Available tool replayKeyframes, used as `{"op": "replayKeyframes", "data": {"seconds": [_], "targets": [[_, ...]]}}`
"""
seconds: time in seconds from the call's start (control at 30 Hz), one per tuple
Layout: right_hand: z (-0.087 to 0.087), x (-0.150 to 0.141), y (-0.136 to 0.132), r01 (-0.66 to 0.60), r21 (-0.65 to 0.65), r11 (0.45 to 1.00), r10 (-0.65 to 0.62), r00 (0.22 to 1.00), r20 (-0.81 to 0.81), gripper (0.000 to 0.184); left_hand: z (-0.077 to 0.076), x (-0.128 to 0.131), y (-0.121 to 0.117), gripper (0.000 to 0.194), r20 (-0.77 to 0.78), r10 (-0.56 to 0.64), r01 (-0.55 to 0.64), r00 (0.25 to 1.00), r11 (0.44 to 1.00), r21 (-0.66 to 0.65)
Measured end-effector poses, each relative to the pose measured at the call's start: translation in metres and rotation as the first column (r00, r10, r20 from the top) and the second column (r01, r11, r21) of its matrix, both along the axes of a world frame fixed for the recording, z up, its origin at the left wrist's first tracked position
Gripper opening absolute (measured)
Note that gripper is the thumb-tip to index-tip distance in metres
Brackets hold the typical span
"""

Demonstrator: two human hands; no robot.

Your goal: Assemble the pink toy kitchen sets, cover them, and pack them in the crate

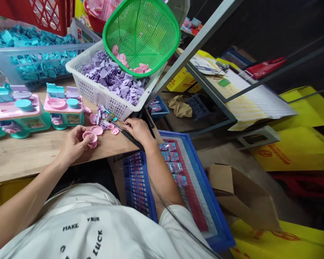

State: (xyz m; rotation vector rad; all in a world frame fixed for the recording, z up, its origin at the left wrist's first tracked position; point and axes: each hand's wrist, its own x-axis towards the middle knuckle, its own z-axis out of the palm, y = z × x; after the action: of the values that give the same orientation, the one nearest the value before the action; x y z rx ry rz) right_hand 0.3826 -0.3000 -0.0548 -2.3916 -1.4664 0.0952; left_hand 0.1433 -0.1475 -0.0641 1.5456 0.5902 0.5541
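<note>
My left hand [77, 143] pinches a pink round plastic toy dish [89, 137] just above the wooden table [37, 151]. Beside it lies another pink round piece [97, 130]. My right hand [137, 129] rests at the table's right side with curled fingers; whether they hold something small is hidden. Under its fingers runs a black-handled tool [129, 136] with a metal head. Around that head are small purple parts [104, 120] and pink discs [115, 131]. To the left stand pink and teal toy kitchen units [64, 108].
A white basket [102, 97] of purple parts carries a tilted green basket [143, 36] with pink pieces. Teal parts fill a clear bin [43, 64]. A metal post [194, 50] rises at right. Below are a blue crate [210, 205] and a cardboard box [243, 196].
</note>
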Motion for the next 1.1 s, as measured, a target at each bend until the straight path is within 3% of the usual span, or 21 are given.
{"op": "replayKeyframes", "data": {"seconds": [0.1, 0.2, 0.3, 0.37, 0.43, 0.5, 0.7, 0.87, 1.0, 1.1], "targets": [[0.002, -0.003, -0.001, 0.061, 0.058, 0.996, -0.061, 0.998, -0.009, 0.012, 0.000, 0.000, -0.001, 0.044, 0.015, 0.004, -0.004, 1.000, 1.000, -0.027], [0.005, -0.021, 0.000, 0.101, 0.359, 0.928, 0.001, 0.962, -0.273, 0.015, 0.001, 0.001, -0.004, 0.045, 0.029, 0.006, -0.004, 1.000, 0.998, -0.067], [0.002, -0.058, 0.015, 0.219, 0.570, 0.792, 0.239, 0.748, -0.620, 0.029, 0.003, 0.001, -0.006, 0.046, 0.029, -0.004, 0.007, 1.000, 0.995, -0.097], [-0.005, -0.084, 0.032, 0.234, 0.591, 0.772, 0.370, 0.590, -0.718, 0.035, 0.004, 0.000, -0.006, 0.045, 0.031, -0.022, 0.025, 0.999, 0.996, -0.091], [-0.013, -0.104, 0.048, 0.208, 0.595, 0.777, 0.423, 0.528, -0.737, 0.034, 0.004, -0.001, -0.005, 0.046, 0.038, -0.038, 0.040, 0.999, 0.996, -0.076], [-0.020, -0.114, 0.058, 0.198, 0.597, 0.778, 0.412, 0.556, -0.722, 0.031, 0.003, -0.003, -0.003, 0.049, 0.047, -0.044, 0.047, 0.998, 0.996, -0.079], [-0.018, -0.114, 0.052, 0.094, 0.562, 0.822, 0.293, 0.776, -0.559, 0.017, -0.001, -0.006, -0.001, 0.044, 0.055, -0.057, 0.062, 0.997, 0.995, -0.082], [-0.004, -0.110, 0.040, -0.027, 0.530, 0.847, 0.280, 0.871, -0.403, 0.012, -0.002, -0.005, -0.002, 0.040, 0.048, -0.053, 0.053, 0.997, 0.999, -0.010], [0.009, -0.104, 0.033, -0.152, 0.519, 0.841, 0.335, 0.900, -0.279, 0.011, -0.004, -0.005, -0.002, 0.036, 0.018, -0.047, 0.045, 0.999, 0.996, 0.080], [0.012, -0.113, 0.032, -0.075, 0.575, 0.815, 0.279, 0.920, -0.276, 0.014, -0.005, -0.005, -0.004, 0.038, 0.020, 0.006, -0.008, 1.000, 0.995, 0.102]]}}
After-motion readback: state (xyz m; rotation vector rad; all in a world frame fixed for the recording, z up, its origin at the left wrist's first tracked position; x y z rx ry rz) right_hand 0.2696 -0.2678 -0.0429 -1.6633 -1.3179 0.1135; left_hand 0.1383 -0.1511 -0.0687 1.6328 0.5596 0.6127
